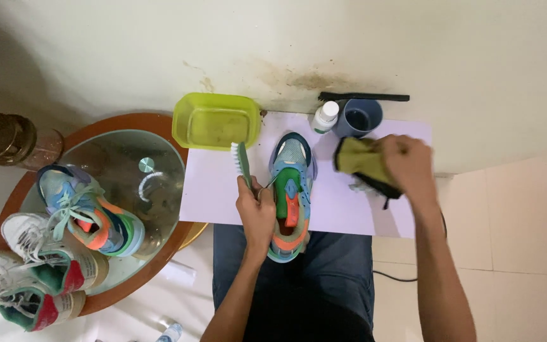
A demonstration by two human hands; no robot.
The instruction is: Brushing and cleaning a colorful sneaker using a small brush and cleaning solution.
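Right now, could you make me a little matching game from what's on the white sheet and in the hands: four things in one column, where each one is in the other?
Things:
1. brush
2. cloth
3. blue cup
4. yellow-green tub

Places:
A. at the far left corner of the white sheet
B. gripped in the right hand
C. beside the small white bottle, by the wall
D. held in the left hand, next to the colourful shoe

Pairs: 1-D, 2-B, 3-C, 4-A
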